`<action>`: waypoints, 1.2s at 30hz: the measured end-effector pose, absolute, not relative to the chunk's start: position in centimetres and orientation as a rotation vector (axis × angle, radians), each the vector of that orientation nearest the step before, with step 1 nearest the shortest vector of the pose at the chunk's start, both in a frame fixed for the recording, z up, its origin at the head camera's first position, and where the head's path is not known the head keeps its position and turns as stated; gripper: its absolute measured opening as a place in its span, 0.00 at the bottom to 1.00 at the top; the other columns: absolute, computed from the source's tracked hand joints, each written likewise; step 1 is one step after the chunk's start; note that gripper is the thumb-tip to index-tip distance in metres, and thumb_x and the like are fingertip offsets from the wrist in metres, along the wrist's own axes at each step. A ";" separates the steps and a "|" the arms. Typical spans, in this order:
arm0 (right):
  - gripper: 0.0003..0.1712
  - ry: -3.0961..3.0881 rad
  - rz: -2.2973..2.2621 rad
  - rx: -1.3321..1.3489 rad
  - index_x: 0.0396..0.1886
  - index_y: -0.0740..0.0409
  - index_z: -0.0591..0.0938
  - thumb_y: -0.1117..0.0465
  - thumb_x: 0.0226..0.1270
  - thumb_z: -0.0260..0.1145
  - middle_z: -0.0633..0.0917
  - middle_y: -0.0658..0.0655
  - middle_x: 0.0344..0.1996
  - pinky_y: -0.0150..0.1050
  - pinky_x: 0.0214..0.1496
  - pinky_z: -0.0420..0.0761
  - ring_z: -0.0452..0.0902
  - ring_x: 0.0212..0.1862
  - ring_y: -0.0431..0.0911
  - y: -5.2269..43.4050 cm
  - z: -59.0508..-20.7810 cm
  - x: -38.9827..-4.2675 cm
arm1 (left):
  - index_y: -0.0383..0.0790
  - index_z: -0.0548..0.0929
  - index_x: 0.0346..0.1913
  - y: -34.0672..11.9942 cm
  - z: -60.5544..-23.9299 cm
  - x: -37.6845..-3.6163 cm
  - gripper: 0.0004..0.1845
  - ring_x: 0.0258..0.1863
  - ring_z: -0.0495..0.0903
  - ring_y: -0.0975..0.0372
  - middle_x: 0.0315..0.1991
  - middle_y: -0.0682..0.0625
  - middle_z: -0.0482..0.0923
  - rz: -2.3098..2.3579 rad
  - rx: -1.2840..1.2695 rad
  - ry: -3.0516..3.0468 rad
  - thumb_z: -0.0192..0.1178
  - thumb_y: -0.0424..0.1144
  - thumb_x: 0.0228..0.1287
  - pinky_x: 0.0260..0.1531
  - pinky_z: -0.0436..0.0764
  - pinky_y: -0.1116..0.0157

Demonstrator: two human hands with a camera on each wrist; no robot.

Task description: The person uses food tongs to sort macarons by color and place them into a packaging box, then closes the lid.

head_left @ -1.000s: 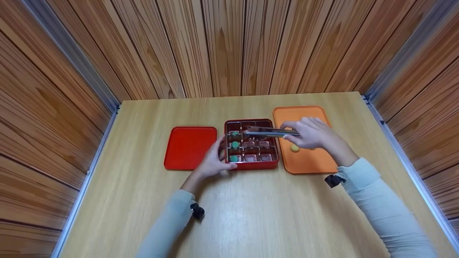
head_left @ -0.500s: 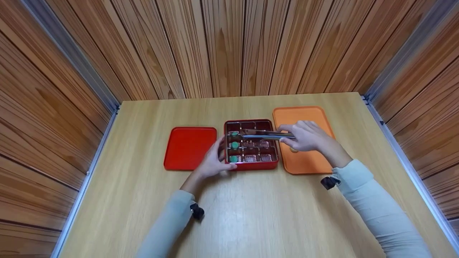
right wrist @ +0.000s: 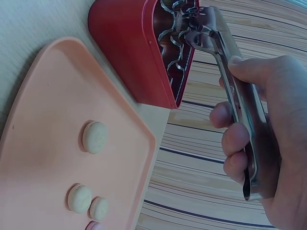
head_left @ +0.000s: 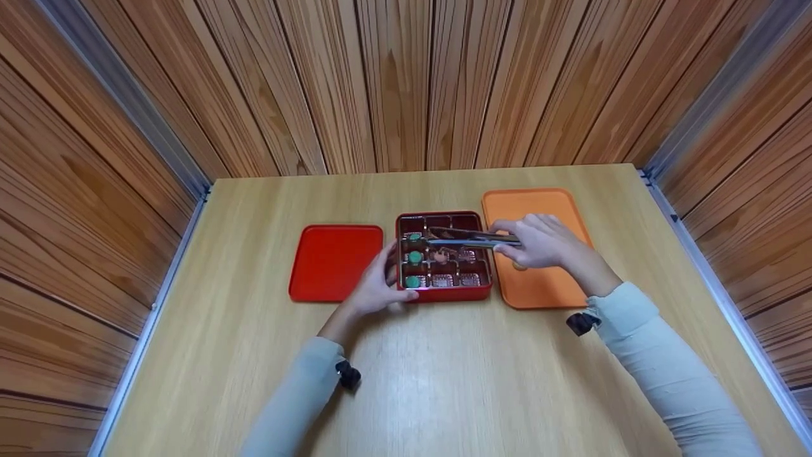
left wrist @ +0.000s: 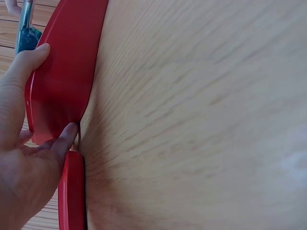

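My left hand (head_left: 377, 289) holds the near left corner of a red box (head_left: 453, 294), thumb on the front wall and fingers along the left side. A clear insert divides the box into compartments. Green macarons (head_left: 414, 257) fill part of its left column, and a brownish macaron (head_left: 440, 256) lies in the middle compartment. My right hand (head_left: 536, 241) grips metal tongs (right wrist: 240, 105) by the handle, thumb on one arm and fingers round the other. The tips of the tongs reach over the box, beyond the brownish macaron, and look slightly apart in the head view.
Right of the box lies an orange tray (head_left: 533, 200), partly under my right hand. Several macarons rest on it, including a pale one (right wrist: 94, 137) and a pink one (right wrist: 94, 225). A flat red lid (head_left: 336, 263) lies on the table, left of the box.
The tongs and right hand have moved slightly left and lower over the box. The brownish macaron now shows in the middle compartment, released from the tongs. The left hand stays put.
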State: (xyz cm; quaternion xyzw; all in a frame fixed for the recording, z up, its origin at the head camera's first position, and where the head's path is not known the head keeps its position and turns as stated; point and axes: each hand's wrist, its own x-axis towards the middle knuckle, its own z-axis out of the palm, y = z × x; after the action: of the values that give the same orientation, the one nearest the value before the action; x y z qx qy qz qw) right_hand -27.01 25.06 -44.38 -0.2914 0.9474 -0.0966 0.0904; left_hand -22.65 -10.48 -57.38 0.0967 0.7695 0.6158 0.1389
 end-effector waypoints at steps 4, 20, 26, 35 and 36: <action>0.21 2.822 -0.298 -0.842 0.68 0.51 0.85 0.48 0.84 0.67 0.69 0.46 0.18 0.36 0.25 0.56 0.63 0.19 0.44 25.2 -44.3 -27.1 | 0.46 0.49 0.93 -10.5 -57.3 -22.6 0.66 0.91 0.60 0.45 0.91 0.39 0.58 1.782 0.279 2.221 0.85 0.32 0.61 0.89 0.69 0.48; 0.22 2.897 -0.327 -0.775 0.69 0.53 0.85 0.48 0.86 0.67 0.68 0.45 0.15 0.35 0.23 0.55 0.61 0.17 0.43 29.4 -43.8 -26.9 | 0.48 0.49 0.94 -10.6 -57.4 -22.4 0.67 0.90 0.61 0.46 0.91 0.41 0.58 1.772 0.268 2.221 0.85 0.35 0.61 0.88 0.71 0.49; 0.23 2.916 -0.350 -0.719 0.70 0.55 0.85 0.49 0.86 0.67 0.67 0.45 0.17 0.34 0.22 0.54 0.59 0.18 0.42 31.3 -43.5 -26.7 | 0.48 0.50 0.94 -10.6 -57.5 -22.6 0.66 0.90 0.62 0.45 0.90 0.40 0.59 1.772 0.279 2.229 0.85 0.35 0.61 0.87 0.72 0.48; 0.24 2.937 -0.318 -0.662 0.71 0.56 0.84 0.49 0.85 0.67 0.65 0.46 0.17 0.34 0.22 0.55 0.58 0.18 0.43 34.5 -43.4 -26.1 | 0.48 0.49 0.94 -10.5 -57.4 -22.7 0.67 0.90 0.61 0.45 0.90 0.40 0.58 1.750 0.269 2.246 0.85 0.36 0.62 0.88 0.71 0.48; 0.24 2.944 -0.310 -0.659 0.71 0.56 0.84 0.49 0.85 0.68 0.65 0.46 0.17 0.34 0.22 0.55 0.58 0.18 0.42 34.9 -43.4 -26.1 | 0.48 0.49 0.94 -10.5 -57.4 -22.7 0.66 0.90 0.61 0.45 0.90 0.40 0.58 1.746 0.270 2.250 0.85 0.37 0.62 0.88 0.71 0.48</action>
State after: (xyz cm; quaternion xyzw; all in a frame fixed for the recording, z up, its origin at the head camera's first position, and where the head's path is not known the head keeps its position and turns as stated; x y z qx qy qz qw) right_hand -26.08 34.90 -43.42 -0.2172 0.9693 -0.1021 0.0545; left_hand -22.67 -10.49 -57.42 0.0934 0.7788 0.6042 0.1401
